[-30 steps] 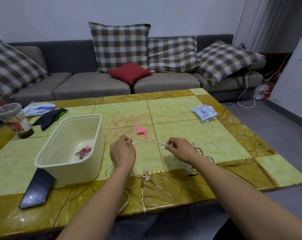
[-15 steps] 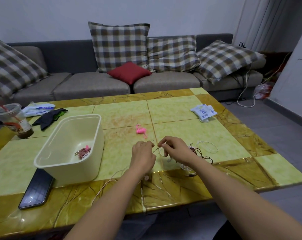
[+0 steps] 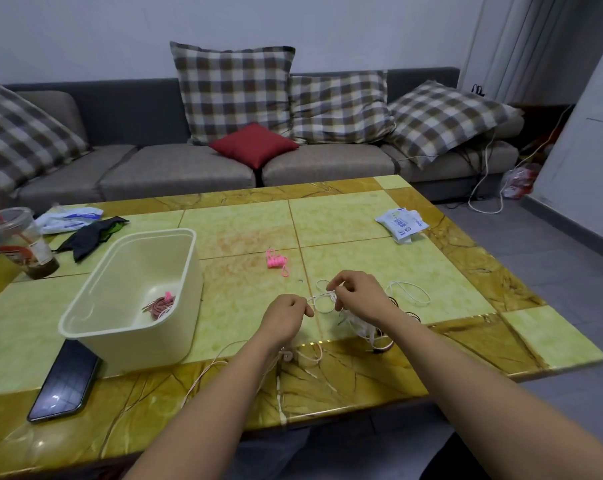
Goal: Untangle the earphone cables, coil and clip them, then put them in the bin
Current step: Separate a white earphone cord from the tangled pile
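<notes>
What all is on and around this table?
Tiled table: one, yellow-green, before the sofa.
Rectangular plastic bin: one, cream, table's left.
Coiled clipped earphone cable: one, reddish, inside bin.
Small plastic clips: one bunch, pink, table centre.
Thin earphone cable: one, white, between both hands.
Tangled cable pile: one, dark and white, under right wrist.
Flat smartphone: one, black, beside bin.
Clear plastic cup: one, dark drink, far left.
Crumpled cloth: one, black, behind bin.
Paper packets: two, white-blue, far left and far right.
Fabric sofa: one, grey, behind table.
Checked cushions: four, brown-white, on sofa.
Square cushion: one, red, sofa middle.
Left hand: one, pinching white cable.
Right hand: one, pinching white cable.
</notes>
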### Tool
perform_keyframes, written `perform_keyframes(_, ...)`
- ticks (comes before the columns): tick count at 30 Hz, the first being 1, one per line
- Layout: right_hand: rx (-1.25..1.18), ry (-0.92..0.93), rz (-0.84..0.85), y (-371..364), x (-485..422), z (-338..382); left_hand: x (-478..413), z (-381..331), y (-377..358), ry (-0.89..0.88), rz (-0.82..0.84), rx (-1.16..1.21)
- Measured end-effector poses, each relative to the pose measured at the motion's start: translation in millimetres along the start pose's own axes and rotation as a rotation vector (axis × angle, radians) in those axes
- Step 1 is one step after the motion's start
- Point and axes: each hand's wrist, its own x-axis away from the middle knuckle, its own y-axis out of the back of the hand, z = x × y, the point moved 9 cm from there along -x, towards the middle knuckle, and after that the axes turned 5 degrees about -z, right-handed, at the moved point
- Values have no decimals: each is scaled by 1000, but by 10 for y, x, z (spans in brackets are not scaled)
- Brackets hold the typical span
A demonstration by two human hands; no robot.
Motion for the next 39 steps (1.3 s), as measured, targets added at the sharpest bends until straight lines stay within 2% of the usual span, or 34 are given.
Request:
perform_keyframes(2,77,40,29,-41,-15,36,19,-72,25,-57,-7,-106)
perform_keyframes(6,-42,189,202,-292,73,303,50,-202,-9,-163,22,-209)
perform_keyframes(8,-69,184,280,-398,83,334,48,-188,67,-160,-24,-190)
perform_keyframes(11,18,198,288,-427,74,270,55,-172,237,-173,-122,-151)
perform_keyframes(14,115,195,167,-297,33,209,91,-162,556,-144,-381,-200)
perform_keyframes(17,206,158,-131,103,7,188,192,-102,1000,-85,-700,-209)
perform_keyframes(19,188,128,-270,341,4,120,222,-8,1203,-75,-813,-233)
perform_keyframes(20,218,104,-254,360,-8,65,186,59,1219,-49,-800,-275)
perform_keyframes(23,339,47,-6,79,-22,-79,3,339,1027,108,-590,-436)
perform_keyframes(25,310,51,33,-29,5,-77,-4,373,863,146,-474,-524)
perform_keyframes(27,306,64,21,-70,13,-48,48,182,736,14,-448,-567)
perform_keyframes(29,316,76,43,-116,30,7,112,-114,606,-231,-442,-485)
perform_keyframes(31,282,103,59,-152,42,84,114,-310,354,-398,-303,-410)
perform_keyframes(33,255,133,58,-173,42,140,72,-324,71,-399,-121,-401)
perform_keyframes(35,272,168,82,-219,46,161,44,-281,-58,-332,-56,-415)
perform_keyframes(39,438,163,243,-305,114,16,13,-267,103,-314,-192,-494)
